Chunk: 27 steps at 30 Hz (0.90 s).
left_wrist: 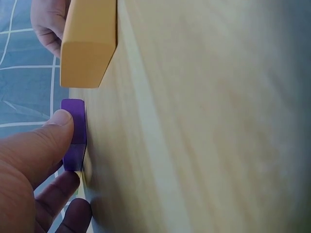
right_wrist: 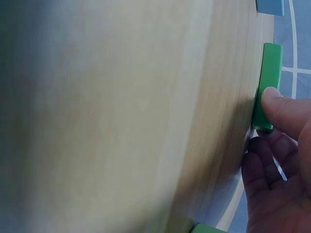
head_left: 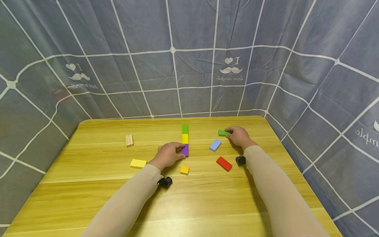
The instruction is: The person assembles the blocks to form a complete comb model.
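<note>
My left hand (head_left: 168, 155) pinches a purple block (head_left: 185, 151) at the near end of a straight row on the table. Touching it in that row are a yellow block (head_left: 185, 139) and, farthest off, a green block (head_left: 185, 129). In the left wrist view the thumb presses the purple block's (left_wrist: 77, 109) face, with the other fingers partly behind it. To the right, my right hand (head_left: 239, 136) grips a second green block (head_left: 222, 133) by its right end; the right wrist view shows the thumb on this green block (right_wrist: 273, 63), fingertips mostly hidden.
A light blue block (head_left: 215, 145) and a red block (head_left: 224, 163) lie nearer than the right-hand green one. An orange-yellow block (head_left: 184, 170) is just before the row. Leftward lie a yellow block (head_left: 138, 163) and a plain wooden piece (head_left: 129, 140). Curtains (head_left: 192, 65) surround the table.
</note>
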### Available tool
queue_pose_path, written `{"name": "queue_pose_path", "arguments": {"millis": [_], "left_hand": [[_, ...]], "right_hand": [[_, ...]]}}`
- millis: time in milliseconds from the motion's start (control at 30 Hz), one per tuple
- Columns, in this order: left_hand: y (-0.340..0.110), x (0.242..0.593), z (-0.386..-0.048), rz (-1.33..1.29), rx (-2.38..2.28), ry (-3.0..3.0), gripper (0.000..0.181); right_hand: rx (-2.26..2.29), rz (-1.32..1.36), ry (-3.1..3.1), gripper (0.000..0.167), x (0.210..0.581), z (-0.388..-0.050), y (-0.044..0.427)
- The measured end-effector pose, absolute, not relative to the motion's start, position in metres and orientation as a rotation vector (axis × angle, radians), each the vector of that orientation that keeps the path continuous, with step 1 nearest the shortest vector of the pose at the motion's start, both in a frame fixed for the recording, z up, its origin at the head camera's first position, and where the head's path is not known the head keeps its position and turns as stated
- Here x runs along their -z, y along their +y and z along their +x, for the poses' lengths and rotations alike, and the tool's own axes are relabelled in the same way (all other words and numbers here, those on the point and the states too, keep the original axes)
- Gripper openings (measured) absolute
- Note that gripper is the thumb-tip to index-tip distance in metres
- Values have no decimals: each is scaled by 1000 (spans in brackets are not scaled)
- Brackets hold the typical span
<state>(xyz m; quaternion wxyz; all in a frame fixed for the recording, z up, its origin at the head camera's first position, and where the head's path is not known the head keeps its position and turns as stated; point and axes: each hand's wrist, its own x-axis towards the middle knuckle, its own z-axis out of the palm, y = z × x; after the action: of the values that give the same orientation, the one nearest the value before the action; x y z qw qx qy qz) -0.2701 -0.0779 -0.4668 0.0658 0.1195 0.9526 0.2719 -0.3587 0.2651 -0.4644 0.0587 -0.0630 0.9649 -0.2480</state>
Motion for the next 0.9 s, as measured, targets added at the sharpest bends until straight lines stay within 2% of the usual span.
{"name": "queue_pose_path", "arguments": {"millis": [633, 900], "left_hand": [[-84, 462, -262, 381, -892, 2836, 56], [-91, 451, -240, 506, -919, 2756, 33]], "right_hand": [[755, -194, 2926, 41, 468, -357, 265], [760, -191, 2928, 41, 468, -356, 265]]}}
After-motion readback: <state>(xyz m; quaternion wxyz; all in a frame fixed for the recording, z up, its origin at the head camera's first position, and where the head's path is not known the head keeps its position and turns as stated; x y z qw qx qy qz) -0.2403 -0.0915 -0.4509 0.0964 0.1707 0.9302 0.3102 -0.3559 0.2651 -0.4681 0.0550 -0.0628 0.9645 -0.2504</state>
